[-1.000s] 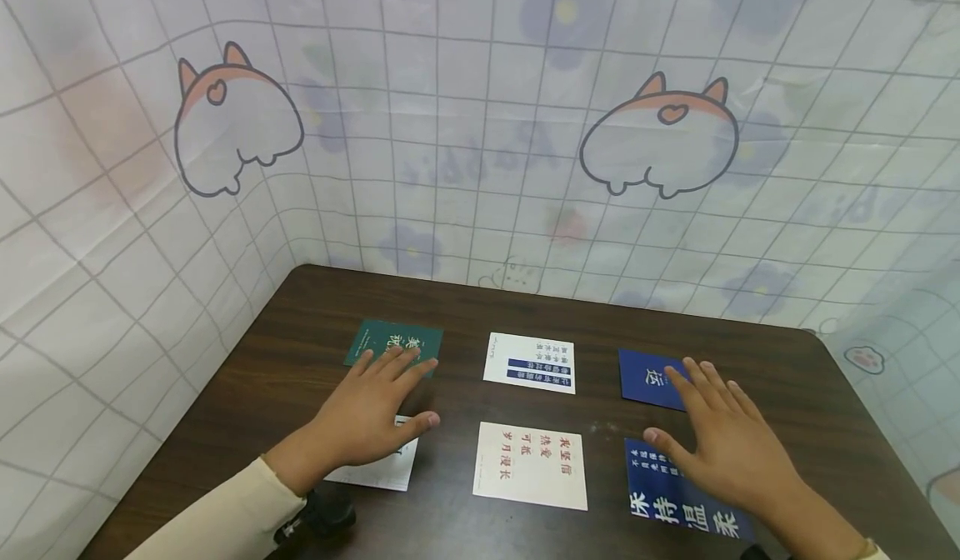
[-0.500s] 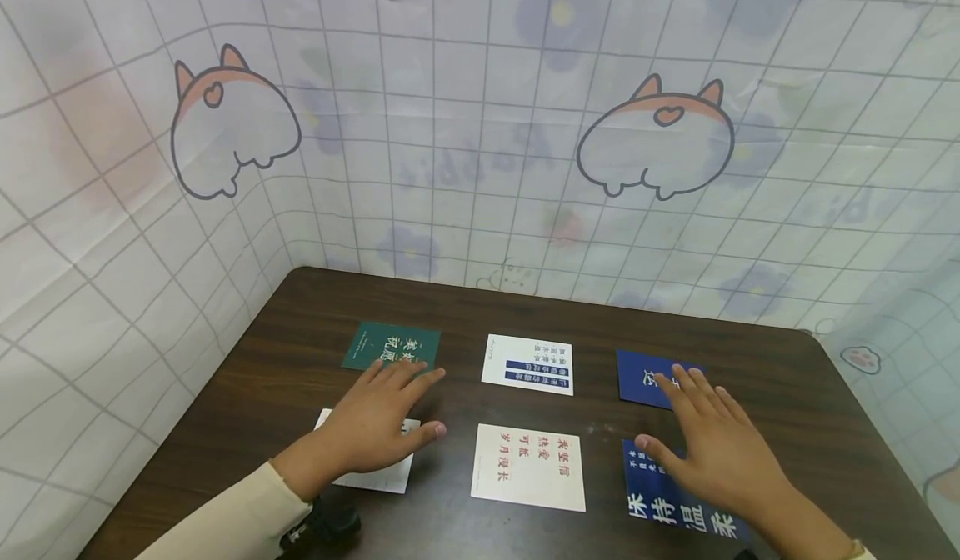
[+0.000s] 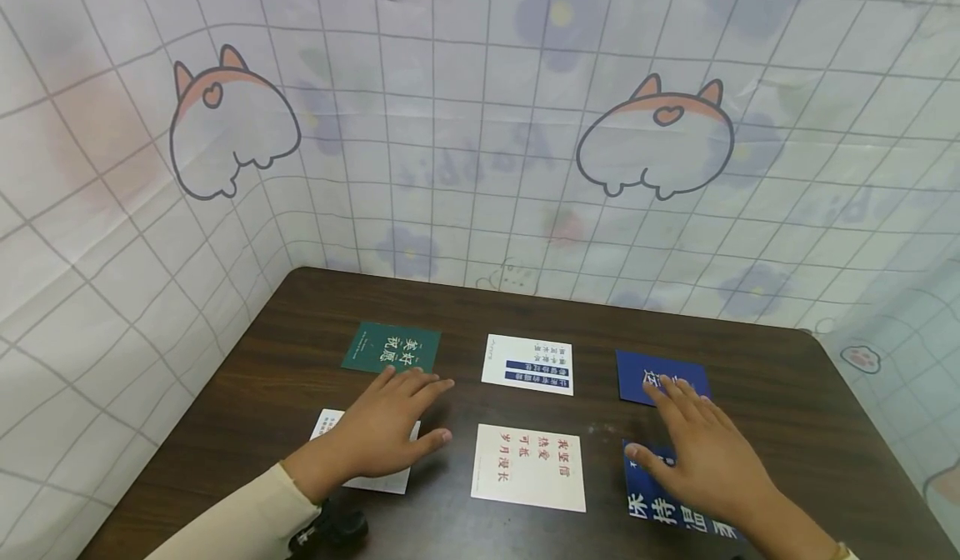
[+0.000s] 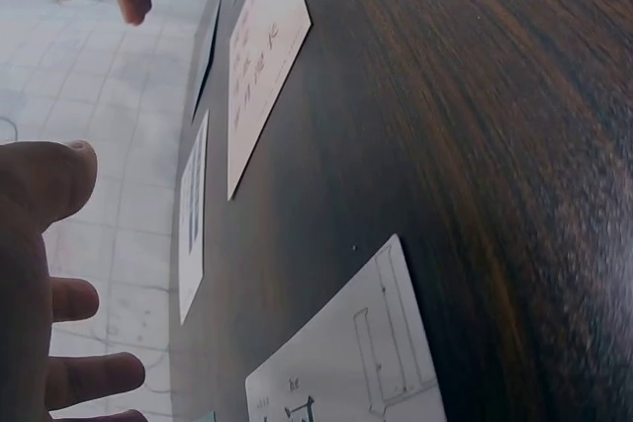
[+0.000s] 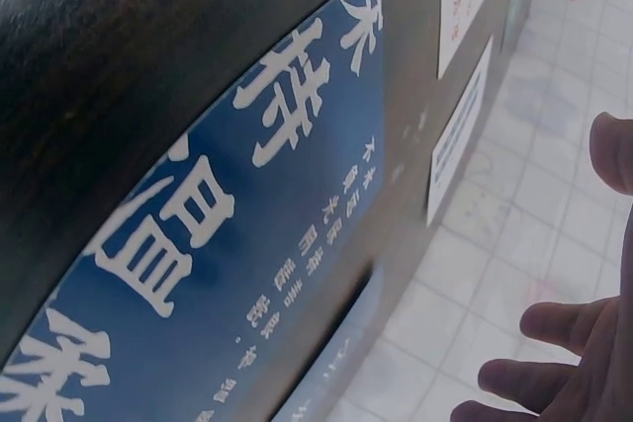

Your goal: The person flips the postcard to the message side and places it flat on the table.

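Note:
My left hand (image 3: 378, 431) hovers with fingers spread over a white card (image 3: 386, 483) at the near left, partly covering it. Just beyond its fingertips lies a green card (image 3: 392, 347) with pale lettering. My right hand (image 3: 705, 452) is held palm down over a blue card (image 3: 652, 493) with large white characters. Its fingertips overlap the lower edge of a smaller blue card (image 3: 637, 377) in the head view. Both hands hold nothing; the wrist views show the palms raised above the cards. Between them lie a cream card (image 3: 528, 468) with red characters and a white card (image 3: 527, 364) with blue bars.
The cards lie in two rows on a dark wood-grain table (image 3: 465, 310). A white grid-patterned curtain (image 3: 450, 127) with cartoon animals hangs behind the table and along its sides. A black device (image 3: 330, 531) is strapped at the left wrist.
My left hand has drifted right and slightly nearer, uncovering more of the green card. My right hand has shifted a little left and nearer. The cards stay in place.

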Available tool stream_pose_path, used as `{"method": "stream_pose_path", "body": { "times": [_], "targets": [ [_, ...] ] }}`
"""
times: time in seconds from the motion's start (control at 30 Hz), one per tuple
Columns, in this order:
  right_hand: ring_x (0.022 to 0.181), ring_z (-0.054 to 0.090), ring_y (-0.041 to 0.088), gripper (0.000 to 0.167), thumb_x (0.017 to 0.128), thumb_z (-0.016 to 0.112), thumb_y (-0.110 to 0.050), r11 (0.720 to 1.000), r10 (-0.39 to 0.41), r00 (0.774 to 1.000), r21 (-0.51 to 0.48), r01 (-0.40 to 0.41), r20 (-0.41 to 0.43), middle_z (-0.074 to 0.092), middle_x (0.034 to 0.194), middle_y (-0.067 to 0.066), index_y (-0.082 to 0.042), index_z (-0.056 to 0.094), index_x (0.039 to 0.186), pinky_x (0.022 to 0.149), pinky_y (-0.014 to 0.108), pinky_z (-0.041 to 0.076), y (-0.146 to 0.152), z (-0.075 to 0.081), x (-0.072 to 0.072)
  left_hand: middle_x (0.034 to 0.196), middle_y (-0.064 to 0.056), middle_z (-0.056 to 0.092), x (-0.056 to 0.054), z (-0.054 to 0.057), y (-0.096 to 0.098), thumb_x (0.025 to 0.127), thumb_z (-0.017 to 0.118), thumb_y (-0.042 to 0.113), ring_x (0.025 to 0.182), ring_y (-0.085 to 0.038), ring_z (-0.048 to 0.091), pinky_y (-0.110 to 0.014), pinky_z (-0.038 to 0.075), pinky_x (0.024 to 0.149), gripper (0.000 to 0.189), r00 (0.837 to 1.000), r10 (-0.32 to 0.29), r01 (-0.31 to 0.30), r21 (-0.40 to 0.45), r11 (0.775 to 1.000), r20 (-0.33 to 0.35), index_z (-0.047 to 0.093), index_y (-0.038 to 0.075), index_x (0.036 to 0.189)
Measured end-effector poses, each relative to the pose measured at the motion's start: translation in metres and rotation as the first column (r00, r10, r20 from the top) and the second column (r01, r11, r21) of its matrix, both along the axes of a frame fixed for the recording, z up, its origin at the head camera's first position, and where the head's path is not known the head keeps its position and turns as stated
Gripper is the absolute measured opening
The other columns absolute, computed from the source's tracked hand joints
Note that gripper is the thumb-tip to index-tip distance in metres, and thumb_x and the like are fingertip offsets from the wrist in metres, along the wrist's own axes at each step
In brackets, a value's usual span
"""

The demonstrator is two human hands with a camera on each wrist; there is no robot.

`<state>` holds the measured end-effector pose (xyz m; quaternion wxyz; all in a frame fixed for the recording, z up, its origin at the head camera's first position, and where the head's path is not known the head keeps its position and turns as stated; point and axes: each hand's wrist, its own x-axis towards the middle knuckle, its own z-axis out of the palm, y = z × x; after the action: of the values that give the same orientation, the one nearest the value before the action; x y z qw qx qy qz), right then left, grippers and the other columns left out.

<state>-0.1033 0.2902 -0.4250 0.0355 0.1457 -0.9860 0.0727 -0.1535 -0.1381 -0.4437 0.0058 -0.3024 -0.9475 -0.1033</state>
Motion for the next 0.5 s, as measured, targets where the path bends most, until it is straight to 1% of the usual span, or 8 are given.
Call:
{"method": "stream_pose_path", "body": {
  "times": [0.17, 0.33, 0.5],
  "targets": [
    [0.144, 0.031, 0.051, 0.090, 0.093, 0.062, -0.066, 1.000, 0.005, 1.000, 0.015, -0.005, -0.026, 0.036, 0.159, 0.024, -0.002, 0.043, 0.153, 0.108, 0.070, 0.028, -0.003, -0.002, 0.001, 0.148, -0.004, 0.053, 0.000, -0.002, 0.004, 0.098, 0.060, 0.058, 0.142, -0.029, 0.043, -0.063, 0.023, 0.115, 0.069, 1.000, -0.025, 0.025, 0.002, 1.000, 0.002, 0.048, 0.019, 0.153],
    [0.142, 0.035, 0.050, 0.090, 0.091, 0.064, -0.066, 1.000, 0.010, 0.999, 0.013, -0.009, -0.042, 0.039, 0.158, 0.022, -0.003, 0.044, 0.152, 0.107, 0.069, 0.032, -0.006, -0.005, 0.001, 0.146, -0.004, 0.055, -0.001, -0.004, 0.008, 0.098, 0.062, 0.055, 0.140, -0.028, 0.045, -0.062, 0.024, 0.116, 0.066, 0.998, -0.062, 0.062, 0.023, 0.998, 0.014, 0.051, 0.019, 0.151],
    [0.141, 0.038, 0.048, 0.090, 0.090, 0.063, -0.068, 1.000, 0.020, 0.999, 0.007, -0.020, -0.048, 0.041, 0.157, 0.021, -0.005, 0.045, 0.152, 0.107, 0.067, 0.034, -0.008, -0.009, 0.001, 0.146, -0.002, 0.055, -0.002, -0.008, 0.012, 0.097, 0.061, 0.057, 0.140, -0.026, 0.045, -0.059, 0.023, 0.117, 0.066, 0.997, -0.064, 0.064, 0.005, 0.998, 0.035, 0.051, 0.021, 0.151]
  ]
}}
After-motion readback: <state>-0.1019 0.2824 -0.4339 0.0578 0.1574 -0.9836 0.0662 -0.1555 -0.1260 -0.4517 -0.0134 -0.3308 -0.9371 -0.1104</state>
